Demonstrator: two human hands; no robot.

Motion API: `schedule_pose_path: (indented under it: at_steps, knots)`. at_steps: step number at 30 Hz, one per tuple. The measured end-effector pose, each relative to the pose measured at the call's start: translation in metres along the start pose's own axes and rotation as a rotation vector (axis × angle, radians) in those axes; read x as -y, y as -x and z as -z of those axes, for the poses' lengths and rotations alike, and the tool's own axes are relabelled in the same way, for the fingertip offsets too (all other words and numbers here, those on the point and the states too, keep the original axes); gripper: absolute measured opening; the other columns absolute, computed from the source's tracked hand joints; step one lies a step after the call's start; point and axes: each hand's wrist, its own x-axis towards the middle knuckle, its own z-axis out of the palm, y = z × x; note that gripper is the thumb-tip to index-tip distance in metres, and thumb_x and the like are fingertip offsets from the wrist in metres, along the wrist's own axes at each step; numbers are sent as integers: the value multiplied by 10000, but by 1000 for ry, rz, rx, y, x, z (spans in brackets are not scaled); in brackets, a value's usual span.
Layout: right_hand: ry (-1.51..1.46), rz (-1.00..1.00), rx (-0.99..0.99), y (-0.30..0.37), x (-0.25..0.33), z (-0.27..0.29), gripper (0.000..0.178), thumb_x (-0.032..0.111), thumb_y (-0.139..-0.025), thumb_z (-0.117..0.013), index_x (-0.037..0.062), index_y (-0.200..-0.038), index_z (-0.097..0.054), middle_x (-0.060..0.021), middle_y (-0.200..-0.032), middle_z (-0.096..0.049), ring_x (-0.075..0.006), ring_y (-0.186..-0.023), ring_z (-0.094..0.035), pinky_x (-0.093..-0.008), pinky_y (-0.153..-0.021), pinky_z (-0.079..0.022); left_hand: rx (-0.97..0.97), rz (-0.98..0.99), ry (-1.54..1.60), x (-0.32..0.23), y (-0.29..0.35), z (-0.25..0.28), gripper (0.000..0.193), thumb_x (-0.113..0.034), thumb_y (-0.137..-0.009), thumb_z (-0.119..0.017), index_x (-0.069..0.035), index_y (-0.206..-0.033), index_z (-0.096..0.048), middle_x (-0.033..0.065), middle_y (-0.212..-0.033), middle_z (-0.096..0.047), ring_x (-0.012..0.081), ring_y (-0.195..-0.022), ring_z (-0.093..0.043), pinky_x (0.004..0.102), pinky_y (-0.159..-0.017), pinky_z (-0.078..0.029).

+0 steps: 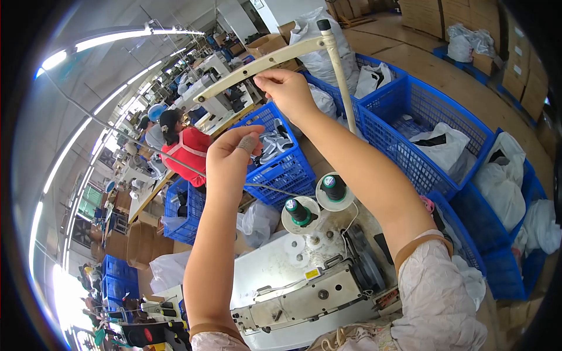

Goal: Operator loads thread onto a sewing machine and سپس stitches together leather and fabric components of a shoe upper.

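Observation:
Both my arms are raised over a white sewing machine (322, 292). My right hand (288, 93) is in a pinch just below the cream thread-stand bar (263, 63), close to a hole in it. Whatever lies between those fingertips is too fine to make out. Lower and to the left, my left hand (234, 149) has its thumb and fingers closed together, with a grey wrap (247, 144) around one finger; anything held there is not visible. Two dark thread cones, a nearer one (298, 212) and a farther one (333, 188), stand on white discs beneath my hands.
Behind my left hand is a blue crate (281, 167) of grey-and-white pieces. More blue crates (410, 128) with white bags stand to the right. The stand's upright pole (339, 82) rises beside my right forearm. A person in red (187, 149) sits at the left.

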Motion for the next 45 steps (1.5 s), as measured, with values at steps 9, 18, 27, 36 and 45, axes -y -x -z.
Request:
schedule_pose_path:
  at_steps: [9,18,27,36,45]
  knots:
    - [-124,38,-5,0,2,-12,236,203,-872,-723,31,-1033,-723,15,-727,-620,-57,-632,-525,-203,-548,-430,-17,-6,-15,9,-2,10,222,-128,-919,-594,19,-1051,-695,32,-791,-642,94,-733,-558,238,-655,-411]
    - [-127,105,32,-1,2,-6,206,183,-880,-713,28,-1016,-725,8,-757,-634,-61,-651,-541,-209,-567,-444,-21,-30,-38,11,-8,5,219,-117,-925,-581,20,-1051,-696,33,-802,-645,88,-745,-560,233,-665,-412]
    - [-69,284,33,-4,4,-8,129,107,-880,-695,12,-963,-725,-18,-749,-656,-67,-632,-561,-229,-569,-459,-66,-79,-26,9,-21,-3,197,-113,-931,-598,3,-1052,-701,17,-813,-659,69,-725,-554,216,-656,-420]
    - [-184,172,126,-4,5,-9,158,115,-891,-687,22,-1015,-718,-4,-778,-646,-71,-685,-566,-202,-635,-465,-389,-647,-714,-9,-51,7,197,-112,-860,-695,-56,-1049,-700,45,-866,-655,110,-759,-581,259,-652,-459]
    - [-401,194,128,-9,-10,-15,178,84,-888,-681,12,-1047,-718,-30,-826,-692,-60,-655,-582,-191,-589,-477,-364,-943,-1080,-28,-85,9,180,-149,-802,-727,-98,-974,-709,66,-957,-694,276,-939,-629,381,-822,-501]
